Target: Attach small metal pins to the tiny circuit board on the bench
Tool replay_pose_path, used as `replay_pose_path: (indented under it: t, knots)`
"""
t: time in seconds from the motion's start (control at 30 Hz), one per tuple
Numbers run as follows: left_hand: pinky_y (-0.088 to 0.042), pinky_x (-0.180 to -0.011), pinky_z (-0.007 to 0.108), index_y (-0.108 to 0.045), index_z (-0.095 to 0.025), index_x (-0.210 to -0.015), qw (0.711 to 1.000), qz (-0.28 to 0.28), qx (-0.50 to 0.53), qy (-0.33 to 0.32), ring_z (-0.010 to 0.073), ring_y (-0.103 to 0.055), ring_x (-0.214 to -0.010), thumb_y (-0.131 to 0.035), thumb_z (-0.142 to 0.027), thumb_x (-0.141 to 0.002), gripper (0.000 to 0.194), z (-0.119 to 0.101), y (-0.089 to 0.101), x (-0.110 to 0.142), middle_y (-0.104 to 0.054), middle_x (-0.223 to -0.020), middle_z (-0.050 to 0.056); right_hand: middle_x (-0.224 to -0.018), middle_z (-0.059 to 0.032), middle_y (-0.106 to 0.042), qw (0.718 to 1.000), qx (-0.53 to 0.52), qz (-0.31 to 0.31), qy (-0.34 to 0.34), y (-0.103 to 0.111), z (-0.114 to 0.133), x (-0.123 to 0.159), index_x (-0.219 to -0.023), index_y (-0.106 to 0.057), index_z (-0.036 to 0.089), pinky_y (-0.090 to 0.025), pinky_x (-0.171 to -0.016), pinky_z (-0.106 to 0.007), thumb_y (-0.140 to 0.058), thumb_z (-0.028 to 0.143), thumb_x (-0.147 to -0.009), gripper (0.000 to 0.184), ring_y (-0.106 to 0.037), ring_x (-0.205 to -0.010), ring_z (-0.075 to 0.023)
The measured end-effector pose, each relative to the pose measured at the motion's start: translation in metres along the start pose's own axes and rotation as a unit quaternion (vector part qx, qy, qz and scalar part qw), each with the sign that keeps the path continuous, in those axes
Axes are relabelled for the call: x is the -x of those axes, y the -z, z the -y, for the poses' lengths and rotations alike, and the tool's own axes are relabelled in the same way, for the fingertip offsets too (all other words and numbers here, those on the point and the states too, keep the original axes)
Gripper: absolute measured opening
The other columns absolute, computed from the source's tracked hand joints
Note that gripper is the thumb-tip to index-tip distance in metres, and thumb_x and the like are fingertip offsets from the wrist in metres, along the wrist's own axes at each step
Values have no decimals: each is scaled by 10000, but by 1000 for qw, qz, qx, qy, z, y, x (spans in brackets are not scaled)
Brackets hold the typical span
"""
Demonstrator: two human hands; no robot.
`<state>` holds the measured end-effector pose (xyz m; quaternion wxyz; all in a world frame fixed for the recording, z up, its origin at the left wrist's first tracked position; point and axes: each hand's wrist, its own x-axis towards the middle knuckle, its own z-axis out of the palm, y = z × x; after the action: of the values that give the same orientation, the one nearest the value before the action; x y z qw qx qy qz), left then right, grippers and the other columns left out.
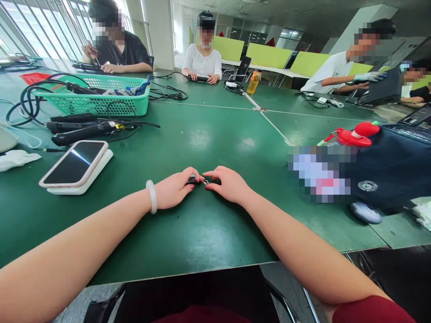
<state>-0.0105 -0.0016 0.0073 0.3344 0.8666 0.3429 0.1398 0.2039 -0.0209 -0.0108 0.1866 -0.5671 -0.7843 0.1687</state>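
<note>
Over the green table, my left hand is closed around a small dark piece, mostly covered by its fingers. A tiny silvery metal piece sits in the narrow gap between my two hands. My right hand comes at it from the other side, thumb and forefinger curled around the metal piece in a pinch. The dark and metal pieces seem to meet, but both are too small to name exactly. A pale bangle rings my left wrist.
To the left are a phone on a white box, black handled tools and a green basket with cables. A dark bag and a mouse lie right. Several people sit around the table; an orange bottle stands far back.
</note>
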Motion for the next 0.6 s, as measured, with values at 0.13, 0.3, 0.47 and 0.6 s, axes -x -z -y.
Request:
replay_pose_path:
  t: [0.13,0.3,0.47,0.6]
  knots:
    - [-444,-969,407,-413,-227,-1017,999,-11,39,-3,192,-591,-1086,-372,-221,-878,145,-3,-2,-1,-626,-1176,80,-867,-5,-605,999,-5,12,32,-2,2,0,-1010,-713,280,-393,-694,-242,-648,300,-830,192,-549,-779,-120]
    - [-467,-957,399,-383,-233,-967,992,-22,120,4,172,-636,-1037,-363,-224,-906,65,6,-2,-4,-627,-1186,80,-785,-1,-608,999,-15,12,49,-1,3,-1,-804,-696,203,-384,-706,-239,-631,194,-822,68,-531,-743,-113]
    - [-491,-932,384,-403,-219,-963,980,-31,196,18,165,-645,-1009,-366,-239,-908,70,7,-6,-5,-621,-1189,93,-770,0,-638,999,-39,-8,19,0,5,-1,-834,-677,194,-393,-693,-248,-582,147,-832,106,-538,-716,-118]
    - [-469,-951,379,-505,-202,-965,990,-48,129,38,175,-611,-1030,-355,-255,-907,169,5,-3,-7,-651,-1107,62,-841,-14,-659,997,-61,-50,24,2,7,0,-1020,-676,215,-424,-754,-261,-545,134,-861,221,-570,-784,-128]
